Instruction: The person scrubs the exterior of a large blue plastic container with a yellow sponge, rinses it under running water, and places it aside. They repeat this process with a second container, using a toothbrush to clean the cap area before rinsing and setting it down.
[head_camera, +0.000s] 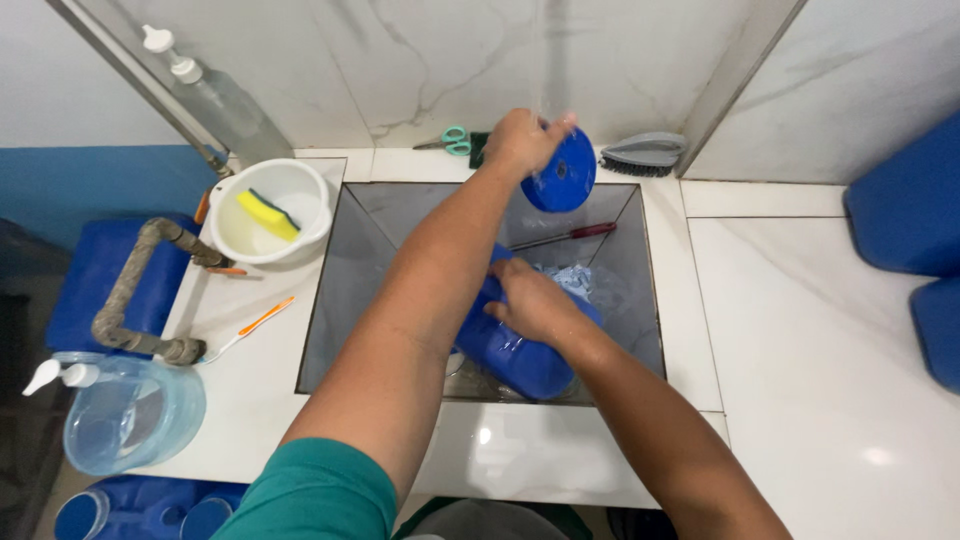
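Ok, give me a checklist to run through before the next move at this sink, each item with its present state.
1. Left hand has a firm grip on the blue round lid: ok.
2. Right hand steadies the blue container in the sink: ok.
3. Container lies clear of the red-handled tool: ok, apart.
4. Sponge within reach in the white bowl: ok.
5. Container's mouth open: cannot tell, hidden.
6. Lid rinsed clean: cannot tell.
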